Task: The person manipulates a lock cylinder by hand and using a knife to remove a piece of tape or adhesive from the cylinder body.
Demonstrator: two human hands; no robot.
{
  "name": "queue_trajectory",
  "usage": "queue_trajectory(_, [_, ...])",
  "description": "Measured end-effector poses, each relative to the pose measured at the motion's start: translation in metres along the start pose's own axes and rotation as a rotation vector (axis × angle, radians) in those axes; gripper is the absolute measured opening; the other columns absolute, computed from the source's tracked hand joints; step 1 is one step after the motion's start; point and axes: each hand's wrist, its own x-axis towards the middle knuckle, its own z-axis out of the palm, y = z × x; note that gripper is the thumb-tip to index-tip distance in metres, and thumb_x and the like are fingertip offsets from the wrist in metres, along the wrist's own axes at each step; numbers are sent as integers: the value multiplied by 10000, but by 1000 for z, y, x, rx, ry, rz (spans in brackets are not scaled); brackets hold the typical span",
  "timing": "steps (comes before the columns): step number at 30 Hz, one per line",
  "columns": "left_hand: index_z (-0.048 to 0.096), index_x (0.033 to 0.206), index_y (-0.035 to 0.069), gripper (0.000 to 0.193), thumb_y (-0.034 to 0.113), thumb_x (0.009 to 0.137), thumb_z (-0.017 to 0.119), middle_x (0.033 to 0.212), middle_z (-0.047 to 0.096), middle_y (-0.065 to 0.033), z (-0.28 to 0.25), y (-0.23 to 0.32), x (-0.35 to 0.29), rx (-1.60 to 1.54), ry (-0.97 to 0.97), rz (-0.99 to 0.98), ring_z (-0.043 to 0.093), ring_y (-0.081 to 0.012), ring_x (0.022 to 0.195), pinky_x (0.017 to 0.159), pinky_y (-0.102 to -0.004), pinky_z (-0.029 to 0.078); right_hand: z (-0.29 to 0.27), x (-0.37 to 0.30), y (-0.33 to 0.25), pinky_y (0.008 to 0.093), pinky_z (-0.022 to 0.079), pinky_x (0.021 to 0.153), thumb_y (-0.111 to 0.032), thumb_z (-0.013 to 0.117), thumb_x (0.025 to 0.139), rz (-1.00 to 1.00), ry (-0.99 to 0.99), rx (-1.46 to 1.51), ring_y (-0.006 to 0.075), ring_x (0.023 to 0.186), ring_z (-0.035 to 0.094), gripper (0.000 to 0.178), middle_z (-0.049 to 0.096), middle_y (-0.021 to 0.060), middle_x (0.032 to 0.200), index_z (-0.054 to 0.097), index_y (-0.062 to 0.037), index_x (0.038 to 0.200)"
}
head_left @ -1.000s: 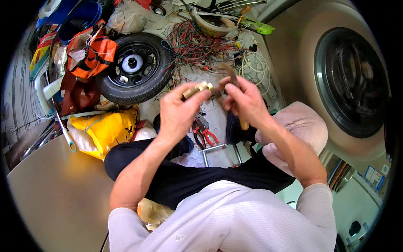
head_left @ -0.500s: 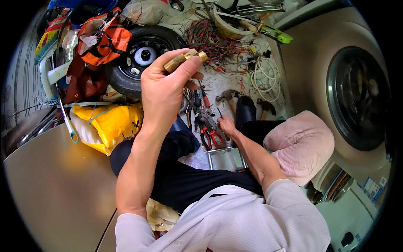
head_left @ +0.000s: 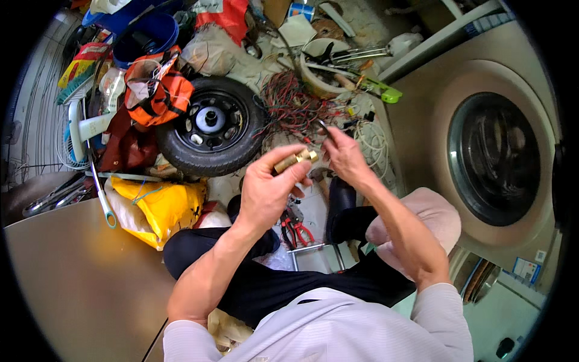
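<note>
My left hand (head_left: 265,196) is closed around a brass piece (head_left: 295,160) shaped like a lock cylinder, held up between thumb and fingers with its end poking out to the right. To its right, my right hand (head_left: 347,158) is raised, its fingers wrapped around a slim dark tool (head_left: 324,127) whose tip points up and away. The tool's exact kind is not plain, as most of it lies inside the fingers. Red-handled pliers (head_left: 295,232) lie below my hands, beyond a metal-framed stool or tray (head_left: 313,248) between my legs.
A wheel with a black tyre (head_left: 211,123) lies left of my hands. Tangled red wires (head_left: 289,105) and a white cable coil (head_left: 375,143) cover the floor ahead. An orange bag (head_left: 158,90) and yellow bag (head_left: 172,202) sit left; a front-loading washer (head_left: 440,120) stands right.
My right hand has come up from the floor tools to beside the brass piece, with the dark tool in it. My left hand has lowered and shifted right, still holding the brass piece.
</note>
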Motion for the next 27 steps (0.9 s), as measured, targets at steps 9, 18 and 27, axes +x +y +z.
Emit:
queue_trajectory(9, [707,1162,8,279,92,896,725,887,717,-26,23,-7,-20,64,17,-71,630,-63,721,596,-222,520,-62,-122,-102,398,546,655,4,612,915,-458,-3,-199,389,798,687,342,674,229,942,574,-31,1253])
queue_trajectory(18, [708,1154,-5,292,32,866,743,1113,683,-65,19,-20,-16,114,73,73,662,-90,837,702,-231,549,-50,-118,-91,441,525,591,14,604,907,-403,-63,-137,392,722,671,394,654,215,829,532,-40,1291])
queue_trajectory(27, [705,1174,-9,341,-51,836,711,1212,662,-111,26,-23,-10,403,60,213,632,-161,1071,897,-287,534,-47,-113,-84,357,517,552,28,591,918,-408,-1,-121,297,599,668,387,624,184,725,555,-46,1297])
